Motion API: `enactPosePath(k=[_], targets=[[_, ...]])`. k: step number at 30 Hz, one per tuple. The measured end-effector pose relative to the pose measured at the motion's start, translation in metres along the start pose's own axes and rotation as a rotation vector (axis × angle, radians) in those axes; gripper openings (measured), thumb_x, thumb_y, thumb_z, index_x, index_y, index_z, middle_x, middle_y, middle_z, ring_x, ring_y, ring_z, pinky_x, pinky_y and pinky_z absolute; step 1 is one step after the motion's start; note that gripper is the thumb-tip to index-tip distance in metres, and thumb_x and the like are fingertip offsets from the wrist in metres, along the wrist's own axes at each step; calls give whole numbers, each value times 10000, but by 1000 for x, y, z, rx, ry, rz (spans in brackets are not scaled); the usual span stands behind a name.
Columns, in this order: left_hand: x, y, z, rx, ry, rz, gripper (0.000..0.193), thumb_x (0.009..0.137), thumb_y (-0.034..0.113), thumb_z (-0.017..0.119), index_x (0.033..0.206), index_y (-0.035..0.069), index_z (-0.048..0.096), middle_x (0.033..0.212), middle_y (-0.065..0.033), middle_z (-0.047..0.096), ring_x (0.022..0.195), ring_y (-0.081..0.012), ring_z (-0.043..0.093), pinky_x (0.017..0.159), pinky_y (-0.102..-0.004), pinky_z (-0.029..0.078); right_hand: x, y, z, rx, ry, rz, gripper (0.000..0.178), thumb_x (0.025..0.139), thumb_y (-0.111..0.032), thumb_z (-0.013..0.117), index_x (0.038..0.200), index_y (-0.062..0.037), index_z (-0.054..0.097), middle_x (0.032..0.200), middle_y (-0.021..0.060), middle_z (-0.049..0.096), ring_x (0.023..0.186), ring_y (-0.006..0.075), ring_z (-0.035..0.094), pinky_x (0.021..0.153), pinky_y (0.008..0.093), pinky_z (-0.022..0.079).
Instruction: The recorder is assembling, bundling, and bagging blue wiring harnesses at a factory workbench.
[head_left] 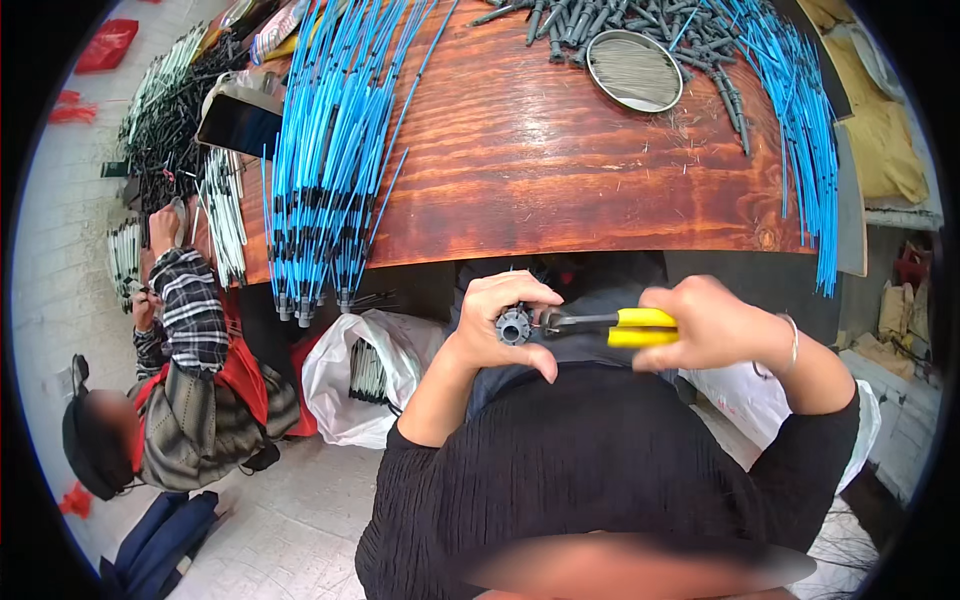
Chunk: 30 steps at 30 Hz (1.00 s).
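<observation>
My left hand [500,320] grips a small dark round plastic part [514,326] with a toothed rim, held just below the table's front edge. My right hand [705,320] is closed around yellow-handled pliers [640,327]. The pliers' metal jaws touch the right side of the dark part. Both hands sit close together over my lap, in front of my black top.
A reddish wooden table [560,160] carries a bundle of blue rods [330,150] with black tips, more blue rods [805,130] at the right, dark plastic pieces and a round metal sieve [634,70]. Another person [180,390] in a checked sleeve sits at the left. A white plastic bag [360,375] lies below.
</observation>
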<state>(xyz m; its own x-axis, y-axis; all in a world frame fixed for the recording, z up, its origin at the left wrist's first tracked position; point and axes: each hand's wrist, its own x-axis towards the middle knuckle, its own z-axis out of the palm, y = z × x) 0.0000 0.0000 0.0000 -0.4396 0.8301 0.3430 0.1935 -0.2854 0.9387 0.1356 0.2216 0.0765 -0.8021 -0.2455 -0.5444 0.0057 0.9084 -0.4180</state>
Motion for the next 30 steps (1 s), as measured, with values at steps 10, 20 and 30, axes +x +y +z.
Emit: enactPosePath(k=[10, 20, 30], targets=[[1, -7, 9, 39, 138, 73, 566, 438, 379, 856, 744, -30, 612, 604, -77, 571, 570, -192, 555, 549, -283, 441, -22, -21, -3, 6, 596, -243, 505, 700, -266, 705, 1100, -26, 512, 724, 151, 572, 565, 274, 589, 554, 381, 465], [7, -7, 5, 16, -113, 112, 560, 492, 390, 850, 765, -37, 613, 602, -71, 575, 572, -190, 556, 553, -288, 439, -10, 9, 18, 1334, -636, 116, 336, 725, -251, 679, 971, -48, 576, 654, 127, 570, 596, 293, 583, 551, 376, 452], [9, -7, 5, 29, -100, 126, 485, 495, 277, 858, 775, -38, 617, 604, -80, 580, 568, -207, 560, 555, -302, 440, -11, 19, 31, 1063, -347, 12, 374, 696, -231, 693, 974, -29, 544, 603, 114, 552, 549, 279, 567, 574, 356, 462]])
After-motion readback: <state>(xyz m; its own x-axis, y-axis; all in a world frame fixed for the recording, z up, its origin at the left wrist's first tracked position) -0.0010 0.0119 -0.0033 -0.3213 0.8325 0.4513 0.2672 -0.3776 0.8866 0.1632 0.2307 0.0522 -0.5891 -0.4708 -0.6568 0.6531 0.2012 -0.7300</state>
